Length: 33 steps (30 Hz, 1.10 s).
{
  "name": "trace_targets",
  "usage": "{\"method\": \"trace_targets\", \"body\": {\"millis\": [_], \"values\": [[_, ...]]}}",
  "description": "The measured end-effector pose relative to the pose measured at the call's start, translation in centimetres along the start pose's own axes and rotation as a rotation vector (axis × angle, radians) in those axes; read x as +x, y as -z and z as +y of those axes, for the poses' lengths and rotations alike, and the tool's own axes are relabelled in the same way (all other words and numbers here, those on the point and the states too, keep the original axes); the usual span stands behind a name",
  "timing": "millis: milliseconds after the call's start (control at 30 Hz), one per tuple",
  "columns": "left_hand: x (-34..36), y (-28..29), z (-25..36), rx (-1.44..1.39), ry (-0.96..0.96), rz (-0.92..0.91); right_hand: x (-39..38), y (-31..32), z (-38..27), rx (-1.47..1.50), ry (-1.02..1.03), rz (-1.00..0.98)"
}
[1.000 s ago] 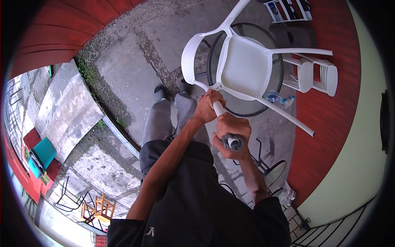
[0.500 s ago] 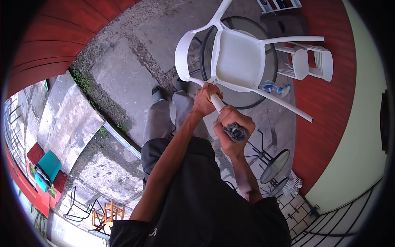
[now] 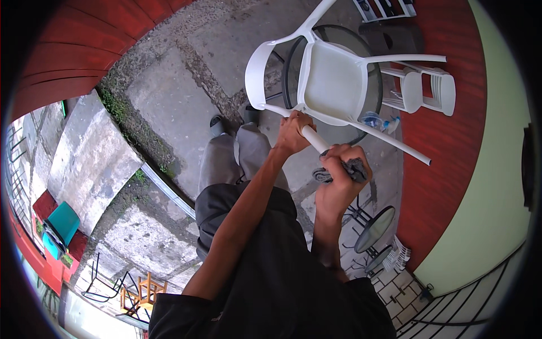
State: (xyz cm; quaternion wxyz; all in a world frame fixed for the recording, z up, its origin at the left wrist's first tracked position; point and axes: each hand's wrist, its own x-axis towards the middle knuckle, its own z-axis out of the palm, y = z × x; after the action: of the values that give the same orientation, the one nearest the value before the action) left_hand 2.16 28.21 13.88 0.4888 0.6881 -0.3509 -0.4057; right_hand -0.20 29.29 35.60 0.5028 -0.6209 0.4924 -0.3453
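A white plastic chair (image 3: 334,82) lies tipped on a round dark-rimmed glass table (image 3: 349,38), its legs sticking outward. My left hand (image 3: 294,134) is closed round the near leg (image 3: 315,139), close to the seat. Toward that leg's outer end, my right hand (image 3: 341,178) is closed on a bunched grey cloth (image 3: 355,169). The cloth spills out on both sides of the fist and is at the leg's end; how far it wraps round the leg is hidden by the fingers.
Clear plastic bottles (image 3: 389,125) are beside the table. Stacked white chairs (image 3: 411,90) stand by the red-and-pale wall (image 3: 437,141). Other round tables (image 3: 375,229) are at lower right. A metal-edged step (image 3: 167,190) runs left of my legs. Wooden stools (image 3: 151,288) are at lower left.
My right hand has moved right and turned, and the cloth now shows across the fist rather than in a tight ring at the leg's end. The chair and left hand have shifted slightly right in view.
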Motion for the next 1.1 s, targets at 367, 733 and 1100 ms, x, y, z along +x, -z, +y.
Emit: {"method": "trace_targets", "body": {"millis": [367,733,1100], "values": [[-1.2,-0.4,-0.9,0.053,-0.039,0.050,0.9,2.5,1.0,-0.172,0.276,-0.381],[-2.8,-1.9,-1.3,0.036,-0.057,0.020,5.2,3.7,-2.8,-0.668,0.223,-1.599],[-3.1,-1.3,-0.8,0.043,-0.065,0.072,8.2,4.4,-2.0,0.640,-0.923,-1.101]]}}
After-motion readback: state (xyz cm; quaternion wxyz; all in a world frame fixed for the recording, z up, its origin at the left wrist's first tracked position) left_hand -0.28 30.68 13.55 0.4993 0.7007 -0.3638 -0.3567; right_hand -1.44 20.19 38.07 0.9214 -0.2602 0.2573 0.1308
